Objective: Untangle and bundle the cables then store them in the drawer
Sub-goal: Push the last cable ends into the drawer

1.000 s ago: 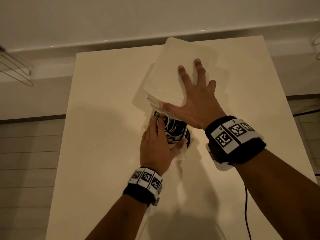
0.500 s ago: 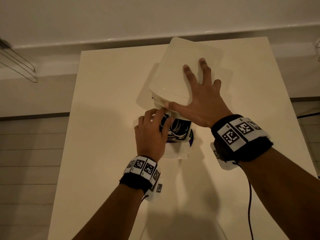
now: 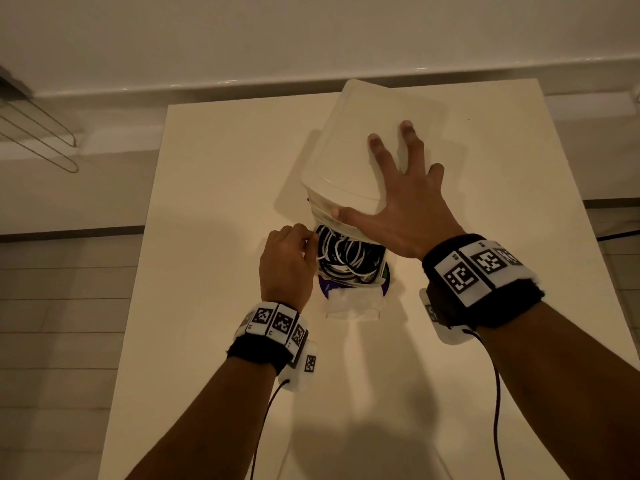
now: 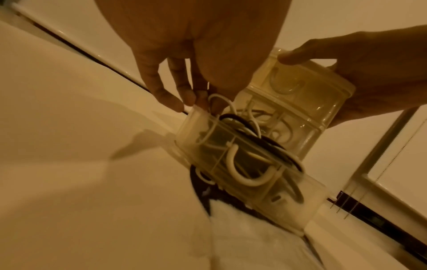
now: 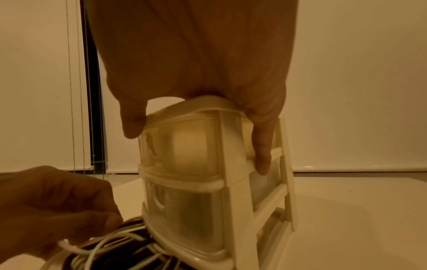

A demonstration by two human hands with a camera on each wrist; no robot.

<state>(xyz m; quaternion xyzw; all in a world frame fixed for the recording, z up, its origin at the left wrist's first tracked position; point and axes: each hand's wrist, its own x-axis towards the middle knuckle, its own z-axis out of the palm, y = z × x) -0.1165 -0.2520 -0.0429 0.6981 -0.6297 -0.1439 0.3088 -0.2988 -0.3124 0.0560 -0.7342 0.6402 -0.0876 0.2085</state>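
Black and white cables [image 3: 348, 258] coiled in the open bottom drawer [image 3: 349, 271], pulled out toward the near side of the drawer unit [image 3: 349, 157]. Left hand [image 3: 287, 261] at the drawer's left edge, fingers [image 4: 182, 95] curled, fingertips pinching a white cable loop at the rim. Right hand [image 3: 408, 206] flat on top of the unit, fingers spread and straight, thumb on the front edge, gripping nothing. Unit standing on the white table [image 3: 207, 237], toward its far side. White paper [image 3: 353, 303] and a dark disc [image 3: 386, 284] under the drawer's near end. Marker bands on both wrists.
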